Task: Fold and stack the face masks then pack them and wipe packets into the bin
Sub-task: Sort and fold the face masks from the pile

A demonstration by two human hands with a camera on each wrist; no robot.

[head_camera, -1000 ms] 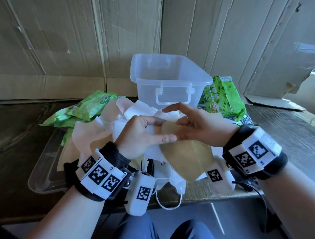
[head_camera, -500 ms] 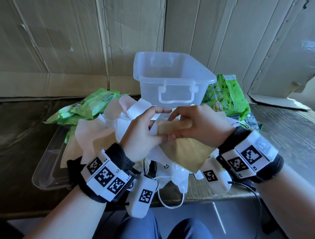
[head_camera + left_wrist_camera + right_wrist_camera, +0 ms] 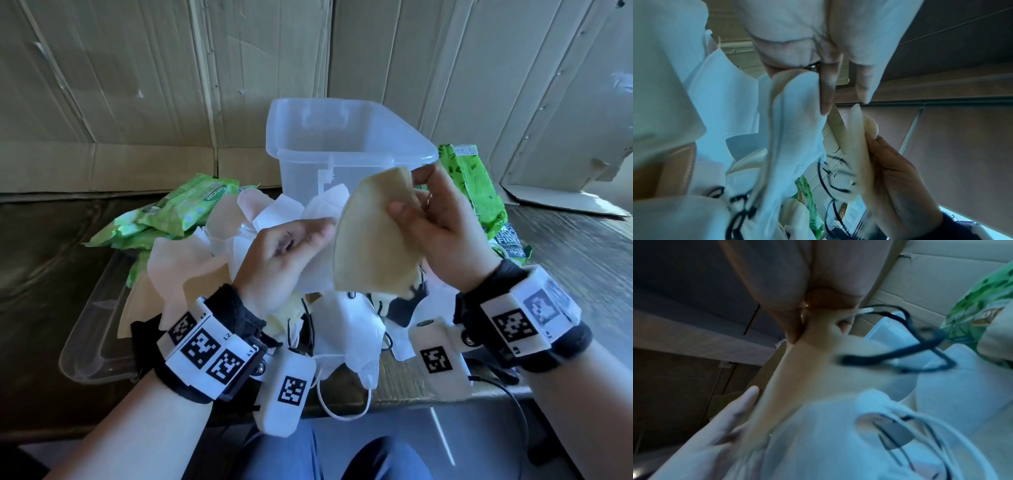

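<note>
My right hand pinches a folded tan face mask by its upper right corner and holds it upright in front of the clear plastic bin. In the left wrist view the tan mask stands edge-on, its black ear loops dangling. My left hand is just left of it, fingers curled on a white mask that comes up out of the pile. A heap of white and tan masks lies below both hands. Green wipe packets lie at the left and right of the bin.
A clear lid lies under the left part of the mask heap, near the table's front edge. Cardboard sheets wall off the back. Dark wooden tabletop shows at the right.
The right hand has lifted the tan mask off the heap and turned it upright toward the bin. The left hand has let go of the tan mask and stays low beside it.
</note>
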